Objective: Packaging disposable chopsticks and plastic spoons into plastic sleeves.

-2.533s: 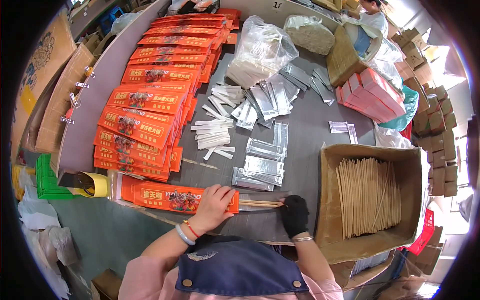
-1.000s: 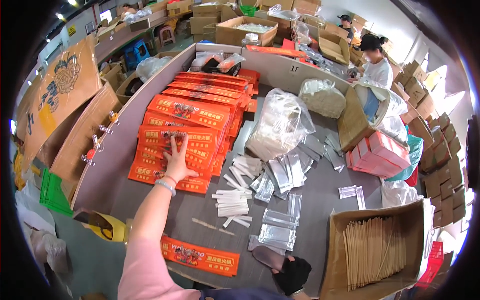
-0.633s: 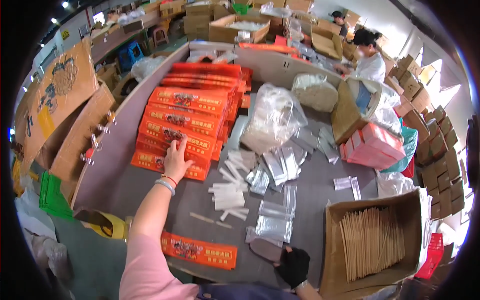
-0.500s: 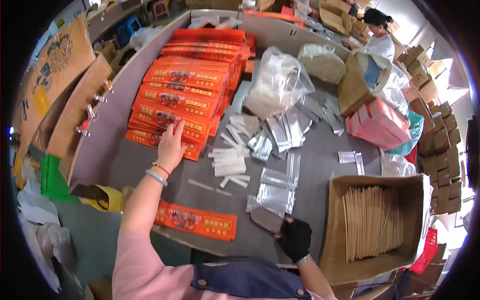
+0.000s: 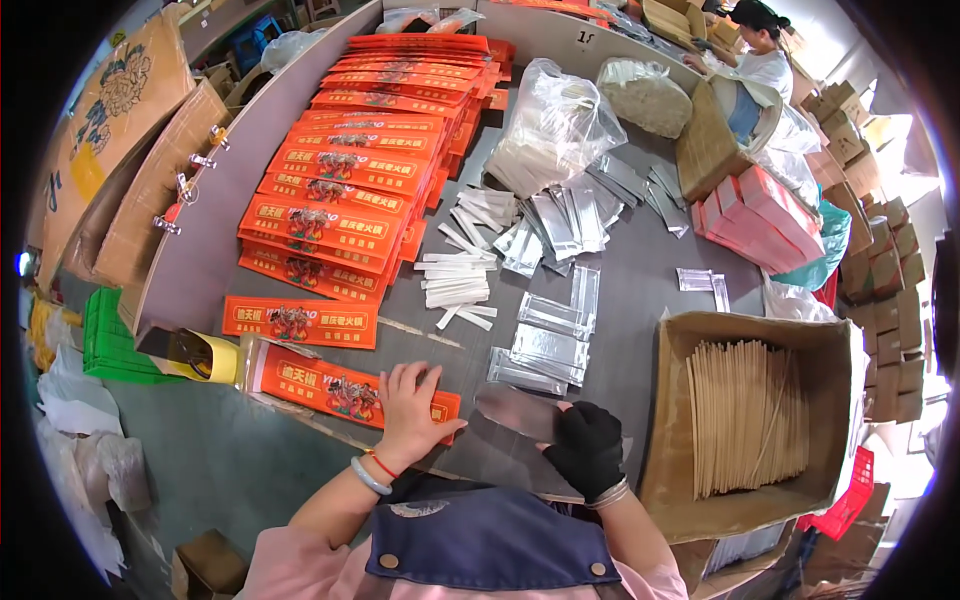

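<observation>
Nearest the body, right hand (image 5: 588, 447), gloved black, pinches a clear plastic sleeve (image 5: 518, 412) lying flat on the table (image 5: 640, 290). Left hand (image 5: 408, 405) rests spread, fingers apart, on an orange carton (image 5: 345, 383). Beyond both, silver pouches (image 5: 545, 345), then stacked orange cartons (image 5: 350, 170).

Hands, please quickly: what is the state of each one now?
Left hand: open, resting flat on the orange packet.
Right hand: black glove, closed on a clear sleeve.

Grey table (image 5: 640, 290) with orange sleeves (image 5: 330, 215), sachets (image 5: 545, 345)
</observation>
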A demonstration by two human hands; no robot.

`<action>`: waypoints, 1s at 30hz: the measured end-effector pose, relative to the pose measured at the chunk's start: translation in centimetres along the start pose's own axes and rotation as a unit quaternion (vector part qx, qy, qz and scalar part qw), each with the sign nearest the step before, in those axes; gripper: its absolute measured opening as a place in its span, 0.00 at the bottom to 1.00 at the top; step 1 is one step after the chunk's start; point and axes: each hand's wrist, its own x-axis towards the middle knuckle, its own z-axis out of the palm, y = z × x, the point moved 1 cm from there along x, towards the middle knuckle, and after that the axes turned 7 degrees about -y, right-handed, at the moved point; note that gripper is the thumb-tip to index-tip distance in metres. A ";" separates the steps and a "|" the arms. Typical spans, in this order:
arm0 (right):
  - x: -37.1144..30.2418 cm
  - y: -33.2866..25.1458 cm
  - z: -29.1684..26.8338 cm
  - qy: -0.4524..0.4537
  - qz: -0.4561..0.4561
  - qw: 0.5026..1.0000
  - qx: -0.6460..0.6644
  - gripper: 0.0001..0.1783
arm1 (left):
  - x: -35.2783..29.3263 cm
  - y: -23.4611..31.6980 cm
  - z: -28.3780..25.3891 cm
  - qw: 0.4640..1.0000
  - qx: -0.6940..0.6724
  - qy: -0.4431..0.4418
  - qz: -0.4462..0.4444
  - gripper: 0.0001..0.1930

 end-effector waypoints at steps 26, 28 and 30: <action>-9.3 15.6 -3.3 0.229 0.405 0.865 -0.188 0.24 | 11.6 -4.9 0.8 0.995 0.021 0.072 0.062 0.08; -11.0 16.6 -3.6 0.199 0.453 0.843 -0.211 0.21 | 11.7 -3.6 -0.2 0.993 0.031 0.075 0.090 0.04; -11.4 17.2 -3.0 0.171 0.469 0.835 -0.230 0.19 | 11.5 -2.2 -0.8 0.994 0.052 0.056 0.076 0.04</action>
